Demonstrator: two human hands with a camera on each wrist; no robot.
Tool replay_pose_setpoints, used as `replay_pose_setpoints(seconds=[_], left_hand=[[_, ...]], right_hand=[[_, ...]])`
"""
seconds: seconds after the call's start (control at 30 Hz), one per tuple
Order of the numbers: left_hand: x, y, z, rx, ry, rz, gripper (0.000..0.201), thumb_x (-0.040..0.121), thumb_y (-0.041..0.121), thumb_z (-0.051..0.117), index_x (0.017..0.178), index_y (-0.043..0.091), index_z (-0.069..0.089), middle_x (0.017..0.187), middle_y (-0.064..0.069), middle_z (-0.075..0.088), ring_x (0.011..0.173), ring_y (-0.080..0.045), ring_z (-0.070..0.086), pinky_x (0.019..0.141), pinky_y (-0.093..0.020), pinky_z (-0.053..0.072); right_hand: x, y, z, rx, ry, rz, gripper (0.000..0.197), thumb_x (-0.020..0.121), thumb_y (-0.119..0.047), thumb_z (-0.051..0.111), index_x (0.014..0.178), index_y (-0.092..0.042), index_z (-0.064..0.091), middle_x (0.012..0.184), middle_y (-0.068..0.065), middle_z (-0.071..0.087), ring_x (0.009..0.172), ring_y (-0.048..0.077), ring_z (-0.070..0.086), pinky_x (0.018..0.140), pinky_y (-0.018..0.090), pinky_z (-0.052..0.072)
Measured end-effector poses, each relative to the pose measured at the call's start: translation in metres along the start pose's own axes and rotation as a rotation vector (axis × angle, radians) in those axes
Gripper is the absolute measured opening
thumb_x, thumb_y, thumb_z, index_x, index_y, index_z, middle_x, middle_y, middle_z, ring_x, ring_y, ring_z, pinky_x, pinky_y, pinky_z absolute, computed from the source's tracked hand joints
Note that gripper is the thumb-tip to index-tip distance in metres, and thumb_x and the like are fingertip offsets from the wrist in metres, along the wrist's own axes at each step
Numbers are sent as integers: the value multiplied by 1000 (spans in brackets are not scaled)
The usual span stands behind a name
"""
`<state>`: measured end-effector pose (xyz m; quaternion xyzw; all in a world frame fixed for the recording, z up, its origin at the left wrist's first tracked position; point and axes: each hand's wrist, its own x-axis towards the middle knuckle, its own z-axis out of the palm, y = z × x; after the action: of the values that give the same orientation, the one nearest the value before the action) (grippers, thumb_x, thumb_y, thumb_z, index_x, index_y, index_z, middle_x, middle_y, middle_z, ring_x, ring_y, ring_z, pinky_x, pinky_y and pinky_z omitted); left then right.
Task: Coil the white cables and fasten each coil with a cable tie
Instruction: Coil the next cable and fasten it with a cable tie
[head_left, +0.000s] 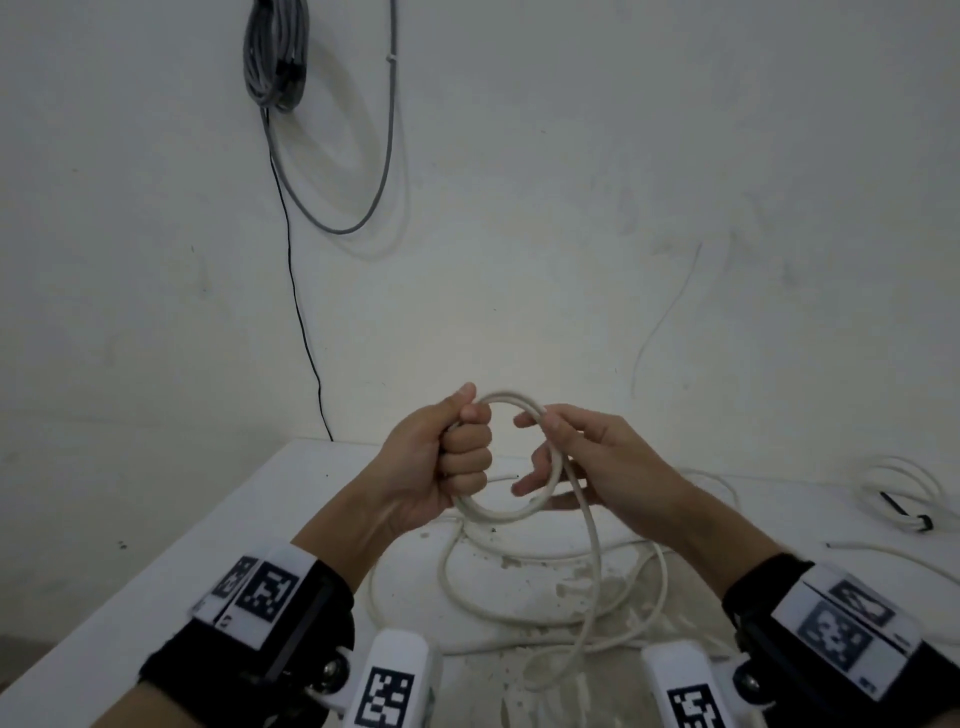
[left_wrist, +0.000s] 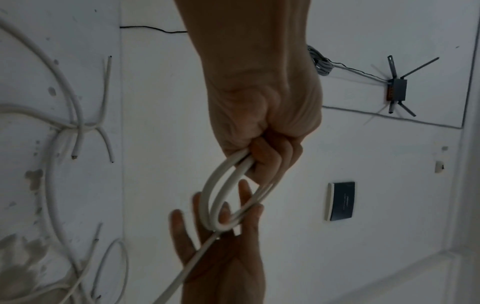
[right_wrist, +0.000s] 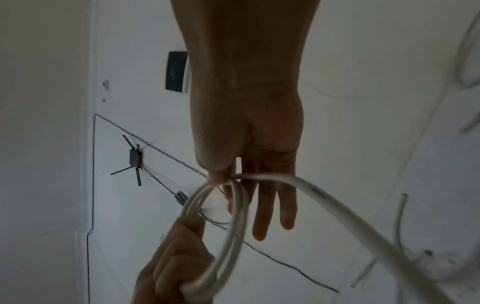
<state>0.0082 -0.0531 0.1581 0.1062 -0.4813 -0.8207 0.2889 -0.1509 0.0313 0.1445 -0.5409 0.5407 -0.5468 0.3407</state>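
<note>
**Small white coil held between both hands above surface**

Wrist-worn bands w/ black-and-white markers (head_left: 265, 592) were seen closest to the head cam, one per forearm. Beyond them, the left hand (head_left: 441, 457) was clenched into a fist round one side of a small coil (head_left: 506, 512) of white cable, approx. two or three turns, held up off the surface (head_left: 218, 551). In the left wrist view the loops were seen leaving the curled fingers (left_wrist: 270, 156) of that fist. The opposite side of the coil was pinched by the right hand (head_left: 592, 457) between thumb and forefinger; its other fingers (right_wrist: 262, 205) were kept straight and spread behind the loop.

From the right hand, the loose remainder of the cable (head_left: 597, 566) was seen dropping to the surface, where it lay in wide slack loops directly below the hands. Near the right edge, a second white coil (head_left: 904, 493) was seen lying well apart, w/ a black cable tie (head_left: 906, 514) on it. A short loose cable end (head_left: 857, 546) lay just in front of that coil.

On the wall behind, a grey cable bundle (head_left: 275, 57) was hung at upper left.
</note>
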Motion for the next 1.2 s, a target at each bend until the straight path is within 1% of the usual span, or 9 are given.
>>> replay_pose_setpoints(seconds=[0.17, 0.3, 0.43, 0.57, 0.73, 0.83, 0.93, 1.03, 1.2], left_hand=[[10, 28, -5, -222, 64, 270, 39, 101, 32, 23, 66, 18, 32, 51, 8, 7, 43, -8, 4, 31, -14, 12], [14, 54, -16, -244, 139, 413, 40, 103, 30, 23, 66, 18, 32, 37, 9, 24, 36, -6, 9, 31, -14, 19], [12, 64, -19, -73, 255, 520, 40, 104, 26, 24, 66, 18, 31, 39, 9, 22, 31, -4, 20, 34, -16, 20], [13, 51, -16, 218, 291, 613, 38, 103, 16, 26, 65, 19, 29, 44, 9, 26, 38, -6, 26, 41, -17, 26], [10, 20, -9, 835, 202, 536, 36, 103, 21, 25, 89, -3, 47, 68, -4, 62, 65, -15, 68, 61, -20, 53], [9, 3, -7, 1183, 87, 407, 36, 102, 27, 27, 89, 1, 48, 64, 2, 63, 48, -8, 59, 49, -18, 44], [10, 3, -4, 1028, 123, 400, 34, 102, 24, 31, 72, 11, 39, 51, 4, 44, 37, -6, 36, 41, -19, 32], [11, 21, -7, 849, 208, 447, 36, 102, 17, 31, 67, 12, 34, 50, 0, 31, 36, -5, 27, 35, -16, 25], [10, 27, -17, 936, 202, 370, 36, 102, 20, 34, 67, 12, 38, 43, 7, 35, 35, -7, 27, 39, -18, 23]], right_hand=[[-6, 22, 12, 79, 69, 22, 25, 97, -21, 48, 122, -18, 52, 73, 4, 63, 47, 21, 58, 42, 22, 42], [-14, 40, 14, 21, 52, 12, 21, 91, -12, 59, 111, -9, 51, 66, 6, 61, 50, 20, 57, 49, 26, 45], [-12, 44, 13, -148, 57, 11, 10, 95, -19, 55, 90, -9, 55, 60, 6, 57, 46, 18, 57, 47, 26, 45], [1, 43, 5, -865, 270, -443, 27, 92, -35, 50, 81, -17, 67, 54, -4, 57, 47, 15, 52, 50, 30, 48], [9, 1, 8, -1266, 193, -917, 29, 86, -36, 48, 74, -22, 70, 56, -5, 60, 42, 18, 53, 37, 20, 35], [13, -26, 5, -1193, 205, -1011, 22, 81, -42, 55, 84, -21, 63, 59, -6, 66, 44, 17, 58, 38, 23, 43], [15, -35, 3, -1140, 298, -937, 43, 76, -57, 51, 84, -15, 54, 55, -6, 63, 42, 15, 55, 40, 25, 43], [17, -28, -7, -1161, 274, -913, 37, 87, -45, 45, 82, -12, 62, 57, -3, 62, 43, 19, 52, 39, 29, 43], [20, -33, -23, -1315, 355, -940, 38, 92, -38, 42, 76, -12, 64, 51, 0, 53, 39, 25, 49, 36, 26, 37]])
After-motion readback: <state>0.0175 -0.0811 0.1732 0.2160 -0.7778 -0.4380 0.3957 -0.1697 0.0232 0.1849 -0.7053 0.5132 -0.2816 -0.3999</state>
